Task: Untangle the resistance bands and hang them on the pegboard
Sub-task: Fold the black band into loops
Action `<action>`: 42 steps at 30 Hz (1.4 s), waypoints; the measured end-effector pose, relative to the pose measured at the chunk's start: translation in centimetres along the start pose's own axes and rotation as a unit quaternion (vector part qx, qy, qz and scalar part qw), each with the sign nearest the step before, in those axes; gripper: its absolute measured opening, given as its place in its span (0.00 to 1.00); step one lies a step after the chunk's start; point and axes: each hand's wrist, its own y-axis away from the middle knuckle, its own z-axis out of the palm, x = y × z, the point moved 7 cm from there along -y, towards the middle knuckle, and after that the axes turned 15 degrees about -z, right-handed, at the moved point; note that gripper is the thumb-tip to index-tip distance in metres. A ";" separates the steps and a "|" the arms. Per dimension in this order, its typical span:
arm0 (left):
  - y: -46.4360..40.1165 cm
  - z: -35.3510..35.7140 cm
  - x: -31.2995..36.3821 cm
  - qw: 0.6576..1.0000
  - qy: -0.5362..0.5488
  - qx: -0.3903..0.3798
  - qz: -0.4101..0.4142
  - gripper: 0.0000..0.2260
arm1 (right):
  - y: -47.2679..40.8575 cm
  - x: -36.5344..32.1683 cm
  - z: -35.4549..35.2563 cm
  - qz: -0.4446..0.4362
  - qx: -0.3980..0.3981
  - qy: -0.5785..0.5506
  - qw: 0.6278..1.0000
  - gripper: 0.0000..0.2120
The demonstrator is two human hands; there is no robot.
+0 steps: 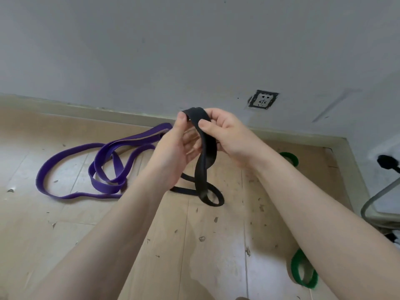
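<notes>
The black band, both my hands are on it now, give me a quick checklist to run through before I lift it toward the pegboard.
1. Both hands on the band: ok. The left hand and right hand each pinch the top of the black band.
2. Band free of twists: not ok. It crosses over itself below the hands and loops on the floor.
3. Clear of the purple band: cannot tell; the left forearm hides where they come close.
4. Clear of the green band: ok, it lies apart.
5. Pegboard located: cannot tell, none in view.
</notes>
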 end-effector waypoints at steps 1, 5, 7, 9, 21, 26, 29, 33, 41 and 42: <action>0.4 1.2 0.1 0.999 -0.043 -0.023 -0.006 0.21 | -0.4 -1.0 -0.6 -0.004 0.015 0.019 1.000 0.05; 1.8 3.4 2.8 0.989 -0.149 -0.013 0.015 0.15 | -1.4 -4.1 -3.4 0.007 0.108 0.024 0.994 0.03; 3.1 4.3 4.4 0.964 -0.254 0.012 0.073 0.11 | -1.8 -5.5 -4.5 0.013 0.159 -0.016 0.987 0.03; 4.4 4.5 5.9 0.942 -0.292 0.070 0.149 0.10 | -2.3 -6.7 -5.2 0.016 0.182 -0.056 0.982 0.03; 2.9 6.7 9.2 0.996 -0.088 -0.019 0.022 0.08 | -3.6 -6.1 -7.8 0.024 0.243 -0.157 0.957 0.15; 2.1 8.0 10.5 0.967 -0.235 0.064 0.070 0.05 | -4.7 -8.4 -8.1 -0.011 0.181 -0.271 0.945 0.13; 2.3 9.1 11.7 0.966 -0.229 0.087 0.087 0.05 | -5.2 -10.3 -8.1 -0.015 0.152 -0.199 0.968 0.12; 2.9 10.6 13.6 0.936 -0.296 0.123 0.144 0.05 | -5.3 -12.0 -9.2 -0.014 0.202 -0.146 0.968 0.11; 4.8 12.8 13.9 0.896 -0.407 0.100 0.145 0.06 | -3.4 -14.5 -11.0 -0.026 0.242 -0.050 0.969 0.09; 5.0 13.1 13.6 0.903 -0.398 0.086 0.137 0.07 | -3.5 -14.7 -10.9 -0.029 0.245 -0.069 0.967 0.09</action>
